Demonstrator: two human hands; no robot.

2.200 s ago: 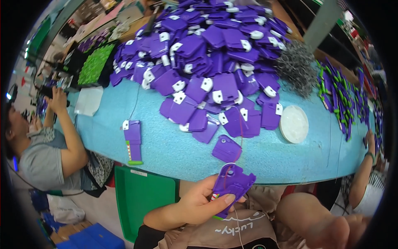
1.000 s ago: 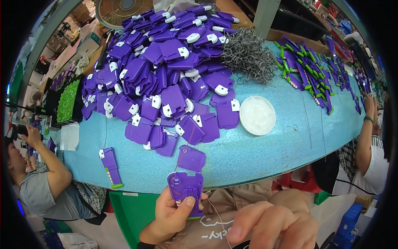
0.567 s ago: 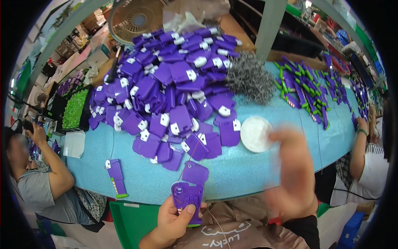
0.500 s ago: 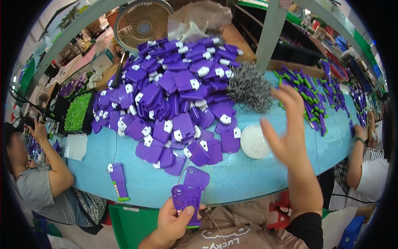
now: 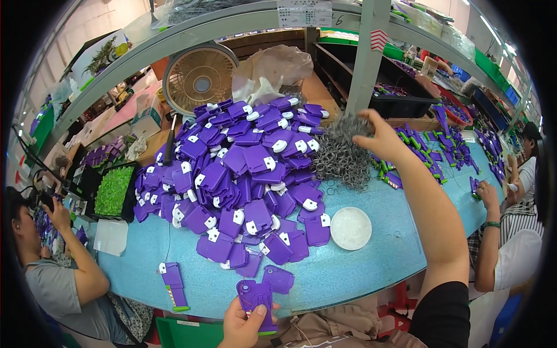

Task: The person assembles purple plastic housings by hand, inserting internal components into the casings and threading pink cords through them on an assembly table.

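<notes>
My left hand (image 5: 242,326) grips a purple plastic piece (image 5: 253,294) with a green end, upright near the table's front edge, thumb across its face. Right behind it a flat purple piece (image 5: 279,279) lies on the table. My right hand (image 5: 380,138) is stretched out to a heap of tangled grey wire springs (image 5: 343,161). Its thumb and fingers close on a blurred clump of springs (image 5: 350,125) at the top of the heap. A big pile of purple plastic pieces with white tips (image 5: 243,165) rises to the left of the springs.
A round white dish (image 5: 350,228) stands in front of the springs. At left are a black bin of green parts (image 5: 114,191) and a longer purple piece (image 5: 173,286). Purple-green parts (image 5: 426,153) lie at right. A metal post (image 5: 367,64) stands behind. Co-workers sit on both sides.
My right hand has gone from open above the white dish to the springs, and its fingers have closed on a clump. My left hand still holds the purple piece. The view has tilted upward.
</notes>
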